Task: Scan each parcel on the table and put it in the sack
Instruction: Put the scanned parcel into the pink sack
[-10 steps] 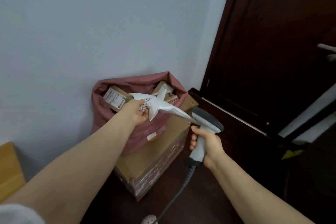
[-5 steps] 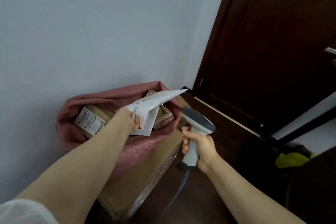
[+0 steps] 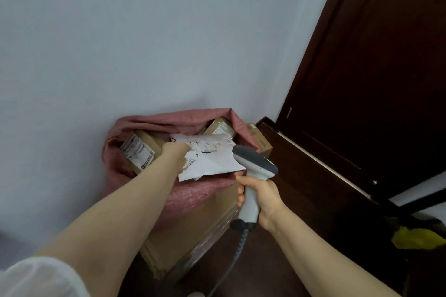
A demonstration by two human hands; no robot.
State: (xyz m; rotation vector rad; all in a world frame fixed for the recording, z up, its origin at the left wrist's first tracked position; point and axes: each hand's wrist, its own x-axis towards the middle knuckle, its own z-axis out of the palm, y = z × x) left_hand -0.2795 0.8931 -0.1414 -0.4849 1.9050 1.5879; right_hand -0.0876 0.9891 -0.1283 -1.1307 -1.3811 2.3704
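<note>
Lowering flat into the pink sack [image 3: 135, 128] now, no longer tilted up above its rim, white parcel [image 3: 210, 154] pinched in closed left grip [image 3: 175, 152], nearly deposited; right grip [image 3: 259, 196] wrapped round scanner [image 3: 253, 171].

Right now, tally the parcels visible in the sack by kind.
Brown cardboard boxes: 2, one at the left and one at the back right
White plastic mailers: 1, held by the left hand over the sack
Total: 3
</note>
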